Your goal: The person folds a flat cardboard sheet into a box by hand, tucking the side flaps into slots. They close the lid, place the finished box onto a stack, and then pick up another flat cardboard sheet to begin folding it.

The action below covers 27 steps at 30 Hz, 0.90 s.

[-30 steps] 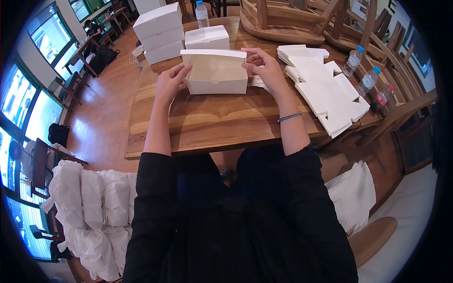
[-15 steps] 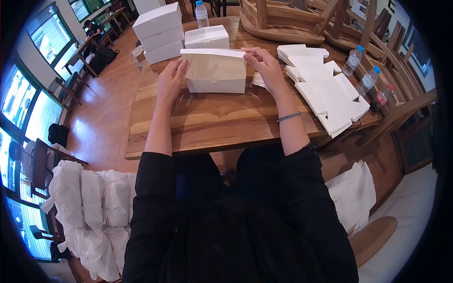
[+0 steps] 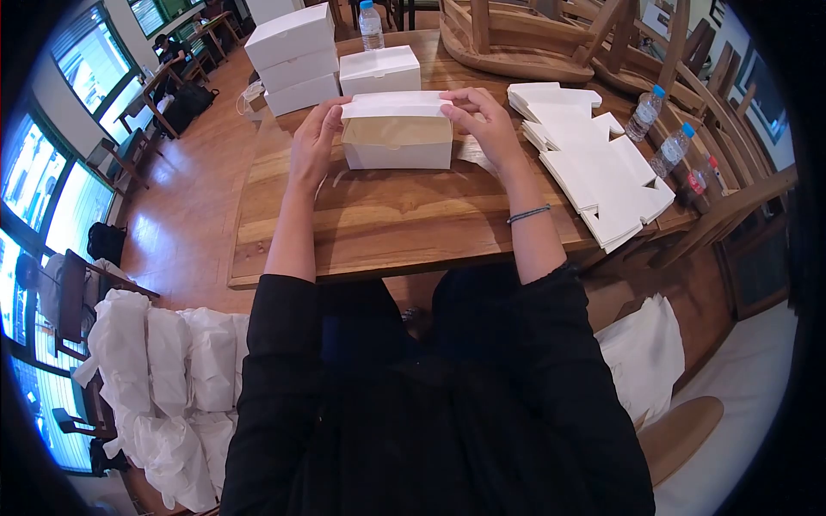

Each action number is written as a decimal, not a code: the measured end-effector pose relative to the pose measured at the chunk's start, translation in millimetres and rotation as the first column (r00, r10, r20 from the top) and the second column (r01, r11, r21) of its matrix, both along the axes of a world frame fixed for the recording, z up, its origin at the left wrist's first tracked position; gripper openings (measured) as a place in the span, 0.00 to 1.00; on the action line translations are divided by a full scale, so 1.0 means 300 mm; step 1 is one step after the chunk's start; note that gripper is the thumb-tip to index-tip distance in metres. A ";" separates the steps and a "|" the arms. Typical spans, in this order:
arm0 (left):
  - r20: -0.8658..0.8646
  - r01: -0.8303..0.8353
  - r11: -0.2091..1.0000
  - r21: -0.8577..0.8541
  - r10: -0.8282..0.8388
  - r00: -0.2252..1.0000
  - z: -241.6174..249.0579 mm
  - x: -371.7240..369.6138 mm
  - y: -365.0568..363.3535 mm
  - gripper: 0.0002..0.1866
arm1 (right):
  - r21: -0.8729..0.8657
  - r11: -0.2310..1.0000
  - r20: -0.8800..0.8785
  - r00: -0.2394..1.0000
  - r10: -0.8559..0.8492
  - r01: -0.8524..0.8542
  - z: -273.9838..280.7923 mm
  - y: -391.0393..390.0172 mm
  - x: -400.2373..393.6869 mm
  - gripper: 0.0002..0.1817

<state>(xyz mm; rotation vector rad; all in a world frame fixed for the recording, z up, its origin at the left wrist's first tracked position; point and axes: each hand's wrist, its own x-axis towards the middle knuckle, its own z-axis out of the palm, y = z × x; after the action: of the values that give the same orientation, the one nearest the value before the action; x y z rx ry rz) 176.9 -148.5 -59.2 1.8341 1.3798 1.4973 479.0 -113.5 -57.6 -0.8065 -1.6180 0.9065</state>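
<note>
A white cardboard box [image 3: 397, 156] stands on the wooden table [image 3: 387, 215], its lid raised and tilted over the front opening. My left hand [image 3: 319, 142] pinches the left end of the lid between thumb and fingers. At the lid's right end, my right hand [image 3: 483, 125] grips the edge the same way. Behind this box is a closed white box [image 3: 379, 70], and a stack of closed white boxes [image 3: 295, 60] rises to its left. Flat white box blanks [image 3: 594, 159] lie piled to the right of my right hand.
Bottles stand beyond the blanks, one of them [image 3: 645, 112] nearest the pile; another bottle [image 3: 371, 27] is behind the closed boxes. Upturned wooden chairs [image 3: 516, 52] rest at the back right. White bags [image 3: 181, 370] sit at lower left. A person [image 3: 170, 52] sits far left.
The lid has tilted forward and down over the box, showing more of its white top and less of the inside. Both hands moved with it, still holding its ends.
</note>
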 end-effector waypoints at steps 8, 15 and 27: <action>-0.023 0.002 1.000 -0.017 -0.003 1.000 -0.005 0.015 -0.004 0.20 | -0.007 0.998 0.156 0.986 0.060 -0.060 -0.014 0.006 0.011 0.24; -0.123 0.089 0.996 -0.002 -0.088 0.988 -0.013 0.003 0.009 0.20 | -0.031 0.995 0.178 0.979 0.097 -0.093 -0.029 0.023 0.014 0.27; -0.103 0.159 0.983 -0.086 -0.168 0.980 -0.040 -0.012 0.032 0.22 | -0.030 0.994 0.363 0.926 0.105 -0.101 -0.016 0.009 0.009 0.38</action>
<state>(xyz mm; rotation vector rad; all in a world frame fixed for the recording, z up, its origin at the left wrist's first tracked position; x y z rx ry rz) 173.3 -139.0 -71.2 1.9548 1.2813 1.2614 481.6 -110.8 -62.3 -0.9456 -1.9958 0.8754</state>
